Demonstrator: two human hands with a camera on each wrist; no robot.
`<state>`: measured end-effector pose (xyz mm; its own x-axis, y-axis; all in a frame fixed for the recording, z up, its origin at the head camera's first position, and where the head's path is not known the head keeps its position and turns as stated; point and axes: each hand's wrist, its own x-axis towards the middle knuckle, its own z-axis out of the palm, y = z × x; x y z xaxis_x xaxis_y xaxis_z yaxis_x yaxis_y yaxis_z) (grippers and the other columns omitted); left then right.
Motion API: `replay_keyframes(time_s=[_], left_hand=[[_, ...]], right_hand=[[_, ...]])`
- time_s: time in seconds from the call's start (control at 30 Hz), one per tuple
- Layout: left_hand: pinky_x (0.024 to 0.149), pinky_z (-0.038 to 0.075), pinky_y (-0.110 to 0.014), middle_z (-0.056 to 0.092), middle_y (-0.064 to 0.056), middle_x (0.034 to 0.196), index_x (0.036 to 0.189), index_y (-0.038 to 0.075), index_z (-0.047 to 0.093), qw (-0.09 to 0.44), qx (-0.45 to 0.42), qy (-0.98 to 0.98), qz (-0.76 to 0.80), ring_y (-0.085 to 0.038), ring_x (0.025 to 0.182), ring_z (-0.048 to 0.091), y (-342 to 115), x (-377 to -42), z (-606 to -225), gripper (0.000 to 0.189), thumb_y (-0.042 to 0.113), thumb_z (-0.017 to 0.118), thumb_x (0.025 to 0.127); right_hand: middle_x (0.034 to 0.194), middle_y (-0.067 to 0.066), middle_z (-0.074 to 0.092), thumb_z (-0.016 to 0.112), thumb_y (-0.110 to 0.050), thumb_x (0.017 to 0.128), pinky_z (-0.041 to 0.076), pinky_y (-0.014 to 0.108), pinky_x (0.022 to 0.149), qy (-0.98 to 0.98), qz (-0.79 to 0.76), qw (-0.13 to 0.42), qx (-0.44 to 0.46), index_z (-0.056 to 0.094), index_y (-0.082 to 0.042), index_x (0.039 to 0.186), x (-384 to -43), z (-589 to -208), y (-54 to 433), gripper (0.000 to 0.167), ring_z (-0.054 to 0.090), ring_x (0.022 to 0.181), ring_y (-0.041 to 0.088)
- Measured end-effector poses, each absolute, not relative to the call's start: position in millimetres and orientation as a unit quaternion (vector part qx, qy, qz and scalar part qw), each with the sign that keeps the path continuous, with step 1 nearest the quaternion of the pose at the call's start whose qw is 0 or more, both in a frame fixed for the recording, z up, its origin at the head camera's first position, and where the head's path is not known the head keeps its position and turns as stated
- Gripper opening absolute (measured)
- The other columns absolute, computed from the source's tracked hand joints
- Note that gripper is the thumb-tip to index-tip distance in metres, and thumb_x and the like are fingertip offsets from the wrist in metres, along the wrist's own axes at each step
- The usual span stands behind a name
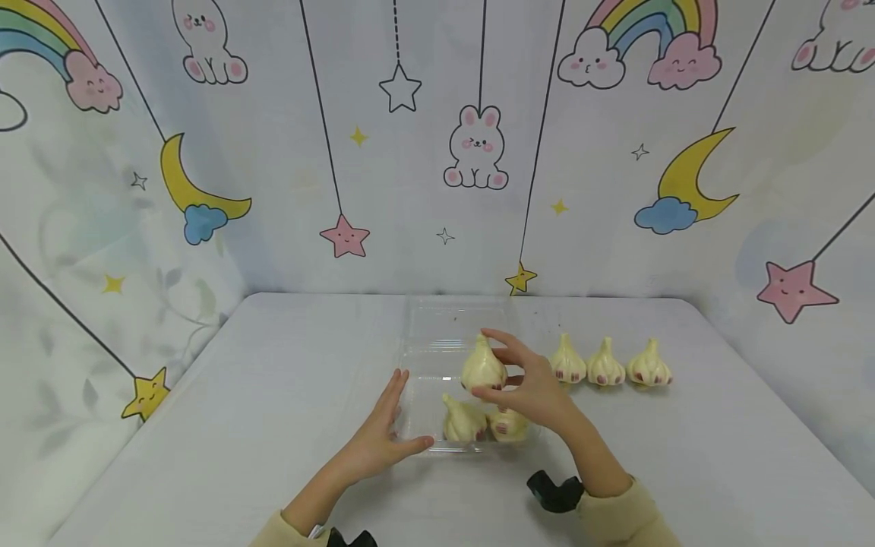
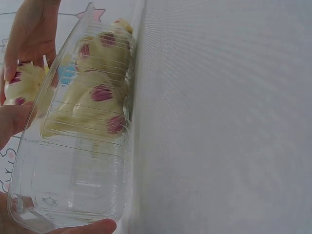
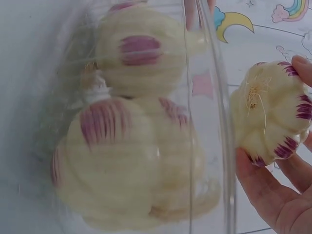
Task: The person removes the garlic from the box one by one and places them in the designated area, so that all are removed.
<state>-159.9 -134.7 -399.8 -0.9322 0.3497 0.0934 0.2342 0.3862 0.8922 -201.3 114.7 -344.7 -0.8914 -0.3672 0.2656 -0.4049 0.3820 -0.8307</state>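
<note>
My right hand (image 1: 529, 380) grips a garlic bulb (image 1: 483, 366) by its sides, above a clear plastic box (image 1: 427, 380). In the right wrist view that bulb (image 3: 270, 114) shows its root end and purple streaks, beside the box wall. Two more garlic bulbs, a left one (image 1: 463, 419) and a right one (image 1: 509, 425), lie inside the box along its near side. Against the box's left and near-left sides rests my left hand (image 1: 379, 441), with its fingers extended and thumb along the near rim. Through the wall in the left wrist view the boxed bulbs (image 2: 97, 92) look tilted.
Three more garlic bulbs (image 1: 606, 365) stand in a row on the white table (image 1: 273, 380), right of the box. The box's clear lid (image 1: 458, 319) lies open at the back. Behind the table hangs a cloth (image 1: 410, 175) printed with stars, moons and bunnies.
</note>
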Motion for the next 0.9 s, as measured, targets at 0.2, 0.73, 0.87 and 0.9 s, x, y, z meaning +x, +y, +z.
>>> replay_keyframes(time_s=[0.2,0.73,0.87,0.9], left_hand=[[0.095,0.033,-0.058,-0.005,-0.020,0.151,0.147,0.010,0.005,0.054,0.175,0.832,0.524,-0.047,0.131,0.017,-134.6,-160.0,-400.4,0.099,0.020,0.074,0.078],[0.089,0.036,-0.062,-0.006,-0.019,0.151,0.148,0.012,0.005,0.056,0.169,0.838,0.516,-0.054,0.126,0.022,-135.2,-160.7,-403.1,0.098,0.024,0.073,0.078],[0.088,0.036,-0.063,-0.007,-0.018,0.151,0.148,0.012,0.005,0.058,0.169,0.834,0.523,-0.055,0.125,0.022,-135.1,-160.4,-402.6,0.098,0.023,0.073,0.078],[0.088,0.036,-0.063,-0.007,-0.018,0.151,0.148,0.012,0.005,0.058,0.169,0.833,0.524,-0.055,0.125,0.022,-134.9,-160.3,-402.2,0.098,0.023,0.073,0.078]], right_hand=[[0.121,0.012,0.057,0.080,-0.025,0.070,0.053,0.032,0.077,-0.829,0.511,0.026,0.225,0.042,-0.029,0.134,-203.9,-350.8,126.7,0.074,0.055,0.108,0.024],[0.120,0.009,0.058,0.079,-0.031,0.070,0.053,0.033,0.077,-0.850,0.486,0.048,0.197,0.041,-0.034,0.133,-201.5,-353.3,150.5,0.074,0.056,0.108,0.021],[0.119,0.009,0.058,0.080,-0.030,0.070,0.052,0.032,0.077,-0.850,0.486,0.053,0.194,0.041,-0.033,0.134,-201.1,-353.1,155.6,0.074,0.056,0.108,0.021],[0.120,0.009,0.058,0.080,-0.029,0.070,0.052,0.033,0.077,-0.850,0.488,0.053,0.193,0.041,-0.033,0.134,-201.0,-353.2,157.1,0.074,0.056,0.108,0.021]])
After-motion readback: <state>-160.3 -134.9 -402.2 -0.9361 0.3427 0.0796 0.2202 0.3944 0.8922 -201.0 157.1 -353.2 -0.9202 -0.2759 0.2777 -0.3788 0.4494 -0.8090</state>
